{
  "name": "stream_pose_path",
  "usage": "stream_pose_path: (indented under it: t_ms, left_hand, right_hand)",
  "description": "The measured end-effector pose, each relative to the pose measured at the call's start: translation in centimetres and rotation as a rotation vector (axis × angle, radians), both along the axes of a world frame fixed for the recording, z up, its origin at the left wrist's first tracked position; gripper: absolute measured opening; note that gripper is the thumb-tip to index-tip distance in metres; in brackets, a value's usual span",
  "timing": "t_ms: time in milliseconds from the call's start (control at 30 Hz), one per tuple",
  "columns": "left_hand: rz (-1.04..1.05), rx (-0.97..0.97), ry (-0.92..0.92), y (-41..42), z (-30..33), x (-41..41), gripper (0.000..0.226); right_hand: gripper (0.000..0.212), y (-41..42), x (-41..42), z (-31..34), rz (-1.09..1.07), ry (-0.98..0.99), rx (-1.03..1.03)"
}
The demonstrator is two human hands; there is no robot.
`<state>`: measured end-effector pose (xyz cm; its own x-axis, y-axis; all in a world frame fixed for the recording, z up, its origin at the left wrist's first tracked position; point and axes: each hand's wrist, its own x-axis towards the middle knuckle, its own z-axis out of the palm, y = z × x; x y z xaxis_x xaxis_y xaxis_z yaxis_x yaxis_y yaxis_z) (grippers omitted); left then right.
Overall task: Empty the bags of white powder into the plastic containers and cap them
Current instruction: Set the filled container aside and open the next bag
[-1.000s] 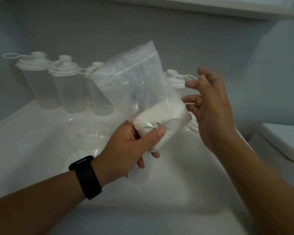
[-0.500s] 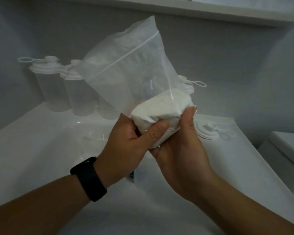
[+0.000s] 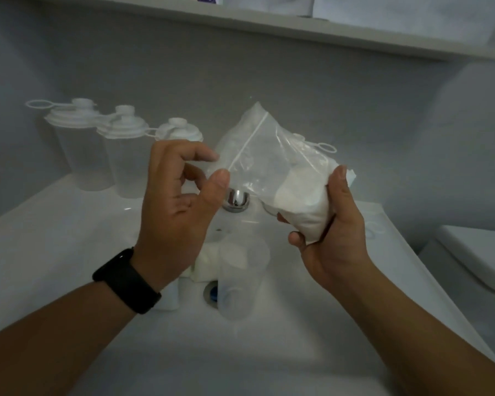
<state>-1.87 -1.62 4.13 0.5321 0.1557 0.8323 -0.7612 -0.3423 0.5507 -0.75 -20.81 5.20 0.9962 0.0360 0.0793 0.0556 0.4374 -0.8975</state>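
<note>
Since the earlier frame, the bag of powder [image 3: 272,172] had been tipped rightward at frame centre: its filled end was gripped by the right hand [image 3: 330,227], its zip corner pinched by the left hand [image 3: 180,201].

Both of the person's forearms were bare, with no sleeves in sight. A black band [image 3: 126,280], wide, matte and smooth like a fitness tracker's, sat snug round the left wrist. The left hand [image 3: 177,207] and right hand [image 3: 335,232] wore no gloves.
</note>
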Motion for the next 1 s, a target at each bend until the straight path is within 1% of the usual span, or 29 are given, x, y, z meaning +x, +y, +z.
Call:
stream_pose_path:
  t_ms: [67,167,300,433,533,633,700,767,833,900,967,1000]
  left_hand:
    - [-0.071,-0.047,0.122,0.1,-0.1,0.2,0.022]
    - [-0.141,-0.025,0.269,0.3,-0.3,0.4,0.024]
    - [-0.273,-0.078,0.384,-0.1,-0.4,0.7,0.034]
    - [-0.262,-0.093,0.271,0.1,0.1,0.4,0.02]
    - [-0.227,-0.047,0.163,0.0,0.4,-0.2,0.011]
    - [-0.169,0.012,0.072,-0.3,0.5,-0.5,0.006]
    - [-0.19,-0.004,0.102,-0.2,0.5,-0.4,0.013]
    - [-0.229,-0.015,0.192,-0.2,0.5,-0.1,0.026]
    - [-0.214,-0.002,0.261,0.0,0.3,0.2,0.032]
    - [-0.246,-0.027,0.309,0.2,0.3,0.3,0.033]
    - [-0.36,-0.086,0.334,0.4,0.7,0.0,0.028]
    - [-0.382,-0.086,0.324,0.5,0.9,-0.1,0.029]
  right_hand:
    - [0.074,-0.3,0.4,-0.1,-0.041,0.006,0.005]
    - [0.071,-0.4,0.8,-0.4,-0.079,0.008,0.003]
    - [0.07,-0.5,1.0,-0.7,-0.083,0.006,-0.02]
    - [0.07,-0.4,1.1,-0.9,-0.069,0.007,-0.013]
    - [0.059,-0.2,0.9,-0.9,-0.038,0.022,0.01]
    - [0.058,-0.1,0.7,-0.8,-0.004,0.035,0.037]
    - [0.06,-0.2,0.8,-0.9,-0.006,0.025,0.036]
    - [0.063,-0.4,0.9,-0.8,-0.013,0.002,0.03]
    - [0.064,-0.5,1.0,-0.7,-0.004,-0.022,0.029]
    - [0.061,-0.6,1.0,-0.6,-0.005,-0.045,0.029]
    - [0.062,-0.8,1.1,-0.5,-0.016,-0.066,0.028]
    - [0.063,-0.8,1.2,-0.6,-0.022,-0.065,0.024]
